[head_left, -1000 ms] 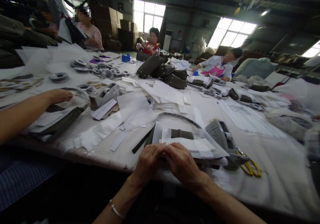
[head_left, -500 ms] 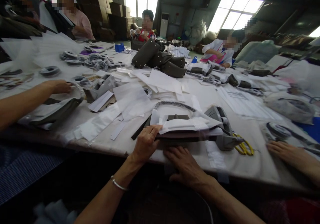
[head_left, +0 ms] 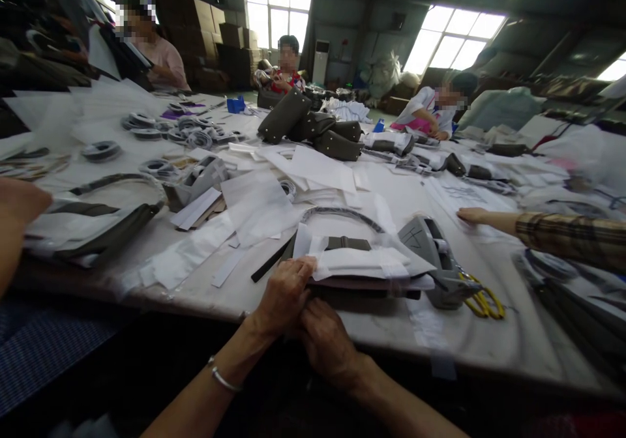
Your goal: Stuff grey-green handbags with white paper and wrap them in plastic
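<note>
A dark flat bag wrapped in white paper (head_left: 364,270) lies at the near edge of the table (head_left: 469,334). My left hand (head_left: 283,294) grips its left end, thumb on top and fingers curled round the edge. My right hand (head_left: 325,340) sits just below and beside it at the bag's lower left corner, fingers bent against the underside. A grey curved strap (head_left: 342,214) arcs behind the bag.
A grey tape dispenser (head_left: 437,265) and yellow scissors (head_left: 482,302) lie right of the bag. A co-worker's plaid-sleeved arm (head_left: 557,229) reaches in from the right; another person's arm (head_left: 14,216) is at the left. Loose white paper sheets (head_left: 259,206), tape rolls (head_left: 147,125) and dark bags (head_left: 313,128) cover the table.
My right hand has slid left along the bag's underside to meet my left hand. The co-worker's arm on the right has reached further onto the table. The left person's arm has pulled back.
</note>
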The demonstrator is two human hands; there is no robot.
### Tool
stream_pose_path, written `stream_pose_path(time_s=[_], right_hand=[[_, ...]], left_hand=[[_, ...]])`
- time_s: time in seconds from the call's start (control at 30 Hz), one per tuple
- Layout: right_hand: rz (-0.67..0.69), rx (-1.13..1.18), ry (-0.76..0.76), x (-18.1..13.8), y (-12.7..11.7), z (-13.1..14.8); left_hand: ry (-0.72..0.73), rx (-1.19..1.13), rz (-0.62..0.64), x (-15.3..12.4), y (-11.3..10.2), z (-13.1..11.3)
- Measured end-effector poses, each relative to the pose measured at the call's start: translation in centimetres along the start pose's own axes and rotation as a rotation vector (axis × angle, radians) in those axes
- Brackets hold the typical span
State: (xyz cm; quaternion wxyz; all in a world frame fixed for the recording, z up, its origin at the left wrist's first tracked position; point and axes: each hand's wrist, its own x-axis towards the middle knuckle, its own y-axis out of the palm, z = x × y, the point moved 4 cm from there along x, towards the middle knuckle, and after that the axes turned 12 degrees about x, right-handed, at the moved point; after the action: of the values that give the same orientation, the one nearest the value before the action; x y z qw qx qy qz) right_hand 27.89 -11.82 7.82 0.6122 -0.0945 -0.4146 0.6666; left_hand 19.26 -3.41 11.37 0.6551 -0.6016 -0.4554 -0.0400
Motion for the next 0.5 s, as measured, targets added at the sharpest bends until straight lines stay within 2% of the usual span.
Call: stream_pose_path(time_s=[0.07,0.17,0.23,0.33,0.43,0.5], right_hand=[[0.101,0.141,0.027,0.1,-1.0,2.0],[0.272,0.435,0.002,0.9,-5.4,5.6],[0.175,0.339,-0.016,2.9,-9.6,6.4],[0.022,0.021,0.059,7.0,-14.2,3.4],[0.175,-0.285,0.317,10.5,-14.8,-3.0],[0.279,-0.337,0.454,11.9,-14.0,-6.6]], left_hand=[[0.042,0.027,-0.035,-0.7,0.4,-0.2],[0.086,0.049,-0.087,-1.7,0.9,-0.5],[0.085,0.053,-0.11,-2.1,1.1,-0.5],[0.092,0.059,-0.136,-2.1,1.0,-0.5],[0.113,0.062,-0.153,-2.1,0.9,-0.6],[0.112,0.062,-0.144,-2.1,1.0,-0.6]])
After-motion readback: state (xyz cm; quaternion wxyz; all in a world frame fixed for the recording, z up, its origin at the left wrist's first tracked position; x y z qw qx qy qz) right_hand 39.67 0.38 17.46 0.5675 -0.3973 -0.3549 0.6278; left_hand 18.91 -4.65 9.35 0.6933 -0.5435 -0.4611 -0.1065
